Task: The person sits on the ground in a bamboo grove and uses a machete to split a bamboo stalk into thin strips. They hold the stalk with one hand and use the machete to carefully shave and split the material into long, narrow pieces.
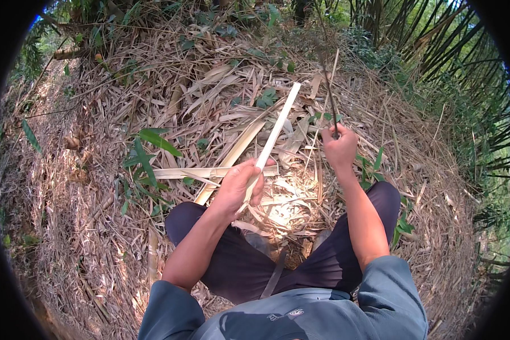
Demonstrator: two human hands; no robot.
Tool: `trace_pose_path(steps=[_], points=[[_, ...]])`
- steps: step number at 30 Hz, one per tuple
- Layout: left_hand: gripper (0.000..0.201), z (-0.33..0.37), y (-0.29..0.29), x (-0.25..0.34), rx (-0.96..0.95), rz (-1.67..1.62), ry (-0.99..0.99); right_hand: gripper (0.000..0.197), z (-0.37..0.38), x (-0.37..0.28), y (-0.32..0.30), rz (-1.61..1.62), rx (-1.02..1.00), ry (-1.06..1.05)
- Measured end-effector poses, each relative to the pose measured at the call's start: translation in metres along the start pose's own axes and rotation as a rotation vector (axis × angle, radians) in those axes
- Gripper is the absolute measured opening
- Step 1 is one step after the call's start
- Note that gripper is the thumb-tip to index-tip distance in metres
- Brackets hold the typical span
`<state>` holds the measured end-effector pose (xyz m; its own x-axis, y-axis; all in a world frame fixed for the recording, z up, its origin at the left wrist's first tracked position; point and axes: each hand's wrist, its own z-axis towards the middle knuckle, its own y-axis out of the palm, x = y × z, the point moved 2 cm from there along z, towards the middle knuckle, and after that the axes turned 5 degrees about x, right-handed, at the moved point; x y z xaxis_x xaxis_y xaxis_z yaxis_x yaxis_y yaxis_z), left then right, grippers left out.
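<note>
My left hand (239, 186) is closed around a pale, flat strip of split bamboo (279, 123), which slants up and away to the right. Out to the right, my right hand (340, 149) grips the lower end of a long, thin, dark thing (330, 95) that points upward. Whether that is a blade seen edge-on or a stick, I cannot tell. It stays apart from the strip. Beneath my left hand, a wider yellowish strip (236, 148) lies on the ground, crossed by another pale strip (190, 173).
Dry bamboo leaf litter (107, 209) covers the ground around my bent legs (232, 266). Low green leaves (157, 140) grow at the left, with more beside my right knee. Dense bamboo and shrubs (430, 62) stand at the upper right. A dark strap (274, 276) hangs between my legs.
</note>
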<state>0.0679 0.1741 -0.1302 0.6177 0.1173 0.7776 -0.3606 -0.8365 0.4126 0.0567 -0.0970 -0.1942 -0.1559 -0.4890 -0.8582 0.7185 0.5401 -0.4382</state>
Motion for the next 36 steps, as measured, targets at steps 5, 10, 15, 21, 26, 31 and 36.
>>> trace_pose_path(steps=[5,10,15,21,26,31,36], points=[[0.037,0.001,0.017,-0.007,0.022,0.026,0.053,0.026,-0.023,-0.022,0.008,0.053,-0.266,-0.031],[0.029,0.005,0.007,-0.025,0.098,0.068,-0.068,0.029,-0.026,-0.02,0.013,0.176,-0.388,0.234],[0.026,0.02,0.004,-0.067,0.13,0.165,-0.337,0.031,-0.02,0.005,0.008,0.341,-0.423,0.518],[0.034,0.025,0.006,-0.1,0.071,0.219,-0.524,0.028,-0.021,0.004,0.004,0.582,-0.45,0.776],[0.036,0.036,-0.002,-0.115,0.072,0.205,-0.617,0.03,-0.016,0.01,0.004,0.613,-0.487,0.866],[0.045,0.052,-0.018,-0.123,0.192,0.1,-0.532,0.03,-0.017,0.007,0.005,0.602,-0.469,0.85],[0.04,0.065,-0.028,-0.135,0.191,-0.005,-0.472,0.033,-0.019,-0.001,0.006,0.507,-0.529,0.759]])
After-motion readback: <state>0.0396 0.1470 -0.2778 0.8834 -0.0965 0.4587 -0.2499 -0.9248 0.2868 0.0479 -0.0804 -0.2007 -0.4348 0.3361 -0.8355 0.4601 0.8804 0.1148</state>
